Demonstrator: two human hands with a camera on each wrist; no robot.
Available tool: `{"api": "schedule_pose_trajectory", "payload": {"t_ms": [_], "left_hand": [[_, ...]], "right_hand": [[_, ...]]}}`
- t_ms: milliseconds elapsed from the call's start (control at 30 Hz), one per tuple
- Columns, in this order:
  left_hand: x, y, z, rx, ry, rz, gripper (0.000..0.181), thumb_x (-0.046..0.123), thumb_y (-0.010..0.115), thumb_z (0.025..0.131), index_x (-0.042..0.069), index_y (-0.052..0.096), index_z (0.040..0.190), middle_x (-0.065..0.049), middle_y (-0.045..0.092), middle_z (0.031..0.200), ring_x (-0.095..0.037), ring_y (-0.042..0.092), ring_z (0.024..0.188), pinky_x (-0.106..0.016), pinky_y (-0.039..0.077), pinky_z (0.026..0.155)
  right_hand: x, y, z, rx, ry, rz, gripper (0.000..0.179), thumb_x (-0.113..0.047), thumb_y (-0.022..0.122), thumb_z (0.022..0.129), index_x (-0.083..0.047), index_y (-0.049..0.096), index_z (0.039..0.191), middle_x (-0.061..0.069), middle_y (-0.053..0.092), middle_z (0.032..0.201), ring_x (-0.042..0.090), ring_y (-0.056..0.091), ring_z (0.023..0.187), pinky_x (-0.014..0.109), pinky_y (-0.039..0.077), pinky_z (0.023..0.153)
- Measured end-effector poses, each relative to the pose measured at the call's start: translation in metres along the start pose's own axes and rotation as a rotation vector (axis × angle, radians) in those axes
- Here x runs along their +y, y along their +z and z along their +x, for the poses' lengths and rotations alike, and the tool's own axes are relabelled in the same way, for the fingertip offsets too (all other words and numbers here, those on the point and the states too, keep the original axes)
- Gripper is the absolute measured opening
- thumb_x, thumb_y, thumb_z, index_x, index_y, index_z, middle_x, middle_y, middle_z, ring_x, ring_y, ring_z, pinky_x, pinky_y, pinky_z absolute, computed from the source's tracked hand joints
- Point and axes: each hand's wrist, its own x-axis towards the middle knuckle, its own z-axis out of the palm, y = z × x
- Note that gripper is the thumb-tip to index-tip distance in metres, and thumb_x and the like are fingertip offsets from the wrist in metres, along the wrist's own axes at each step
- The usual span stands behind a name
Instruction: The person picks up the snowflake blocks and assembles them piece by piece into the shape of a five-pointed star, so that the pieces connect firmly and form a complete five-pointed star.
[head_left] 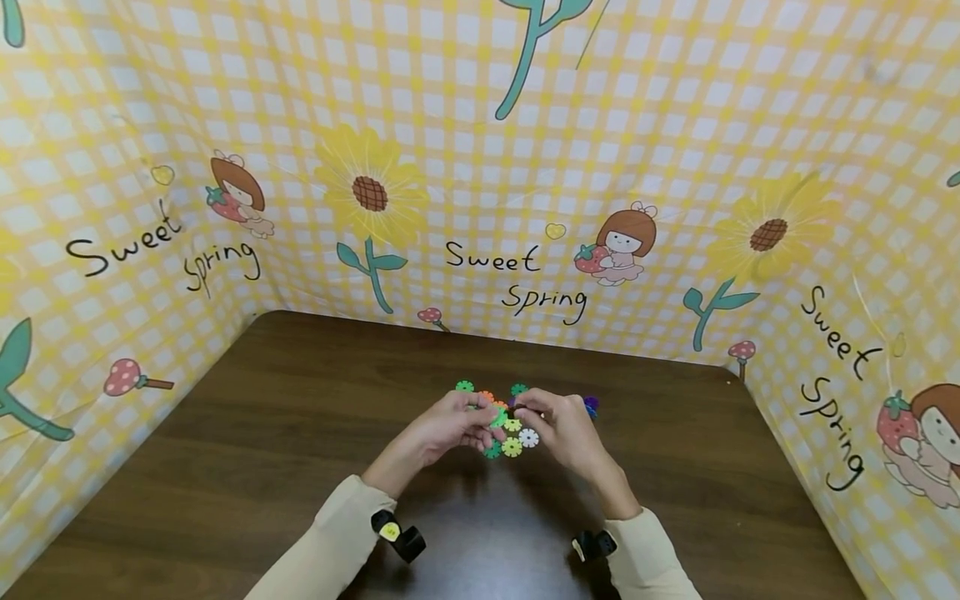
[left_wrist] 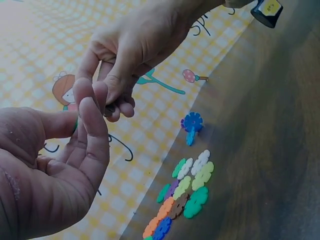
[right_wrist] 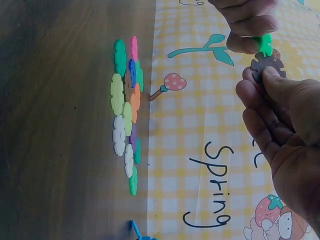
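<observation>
My left hand pinches a bright green notched flower disc between thumb and fingers. Close to it, my right hand holds a dark brown notched disc, with the thumb pressed on its face. The two discs meet edge to edge in the right wrist view. Both hands are raised over a group of loose discs, among them a white disc, a yellow-green disc and an orange disc. In the left wrist view, fingers mostly hide the held pieces.
A few blue and purple discs stand joined together to the right of the loose ones. The dark wooden table is bounded at the back and sides by a yellow checked cloth. A black wrist camera sits on each wrist.
</observation>
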Motion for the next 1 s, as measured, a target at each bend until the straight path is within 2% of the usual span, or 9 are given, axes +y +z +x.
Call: {"api": "schedule_pose_trajectory", "payload": {"t_ms": [100, 200, 333, 433, 533, 700, 867, 1000], "left_hand": [[0.0009, -0.0010, -0.0015, -0.015, 0.007, -0.010, 0.014, 0.013, 0.052, 0.105, -0.001, 0.055, 0.107, -0.005, 0.074, 0.081, -0.008, 0.065, 0.064, -0.024, 0.054, 0.064], [0.0007, -0.0014, -0.0028, -0.019, 0.014, 0.006, 0.024, 0.014, 0.051, 0.106, -0.007, 0.052, 0.117, -0.006, 0.074, 0.082, -0.009, 0.066, 0.066, -0.024, 0.054, 0.065], [-0.0005, -0.0027, -0.0040, -0.016, 0.009, 0.023, 0.044, 0.015, 0.050, 0.106, -0.016, 0.040, 0.136, -0.006, 0.073, 0.082, -0.008, 0.067, 0.066, -0.024, 0.055, 0.066], [-0.0006, -0.0034, -0.0050, -0.015, 0.013, 0.025, 0.049, 0.015, 0.049, 0.107, -0.017, 0.036, 0.141, -0.005, 0.073, 0.082, -0.008, 0.067, 0.066, -0.025, 0.055, 0.066], [0.0000, -0.0023, -0.0053, -0.020, 0.020, 0.029, 0.042, 0.014, 0.049, 0.106, -0.016, 0.042, 0.135, -0.005, 0.073, 0.082, -0.009, 0.067, 0.067, -0.024, 0.055, 0.066], [0.0002, 0.0022, -0.0037, -0.025, 0.021, 0.035, 0.026, 0.015, 0.051, 0.106, -0.008, 0.056, 0.116, -0.004, 0.072, 0.080, -0.009, 0.067, 0.066, -0.024, 0.055, 0.065], [0.0012, 0.0060, -0.0017, -0.026, 0.016, 0.014, 0.020, 0.014, 0.051, 0.106, -0.005, 0.058, 0.108, -0.004, 0.072, 0.078, -0.008, 0.066, 0.065, -0.023, 0.055, 0.064], [0.0021, 0.0053, -0.0018, -0.017, 0.014, 0.013, 0.020, 0.013, 0.051, 0.106, -0.006, 0.058, 0.108, -0.005, 0.071, 0.078, -0.008, 0.067, 0.065, -0.022, 0.055, 0.064]], "right_hand": [[0.0013, 0.0001, -0.0005, 0.000, 0.008, 0.023, 0.005, -0.008, 0.071, 0.093, -0.010, 0.072, 0.097, 0.002, 0.077, 0.091, 0.005, 0.066, 0.073, 0.030, 0.054, 0.060], [0.0025, -0.0008, -0.0016, 0.005, 0.010, 0.009, 0.006, -0.007, 0.071, 0.093, -0.010, 0.071, 0.097, 0.001, 0.077, 0.091, 0.006, 0.067, 0.074, 0.029, 0.055, 0.062], [0.0026, -0.0036, -0.0022, 0.011, 0.026, 0.011, 0.007, -0.005, 0.071, 0.092, -0.010, 0.072, 0.097, 0.002, 0.076, 0.090, 0.015, 0.072, 0.077, 0.032, 0.058, 0.066], [0.0027, -0.0047, -0.0014, -0.004, 0.026, 0.034, 0.006, -0.006, 0.071, 0.092, -0.010, 0.072, 0.097, 0.002, 0.076, 0.089, 0.020, 0.072, 0.075, 0.032, 0.057, 0.064], [0.0024, -0.0042, -0.0004, -0.020, 0.001, 0.024, 0.005, -0.007, 0.071, 0.093, -0.010, 0.072, 0.097, 0.001, 0.076, 0.090, 0.016, 0.071, 0.072, 0.029, 0.056, 0.061], [0.0005, -0.0032, -0.0005, -0.020, -0.034, -0.023, 0.005, -0.008, 0.072, 0.092, -0.010, 0.072, 0.096, 0.001, 0.076, 0.090, 0.006, 0.068, 0.072, 0.024, 0.053, 0.060], [-0.0016, -0.0040, 0.0007, -0.017, -0.063, -0.034, 0.007, -0.005, 0.074, 0.090, -0.008, 0.072, 0.095, 0.001, 0.076, 0.088, 0.008, 0.070, 0.074, 0.025, 0.056, 0.062], [-0.0031, -0.0040, 0.0042, -0.037, -0.075, -0.023, 0.005, -0.005, 0.072, 0.091, -0.008, 0.072, 0.095, 0.001, 0.075, 0.088, 0.010, 0.071, 0.075, 0.026, 0.057, 0.065]]}}
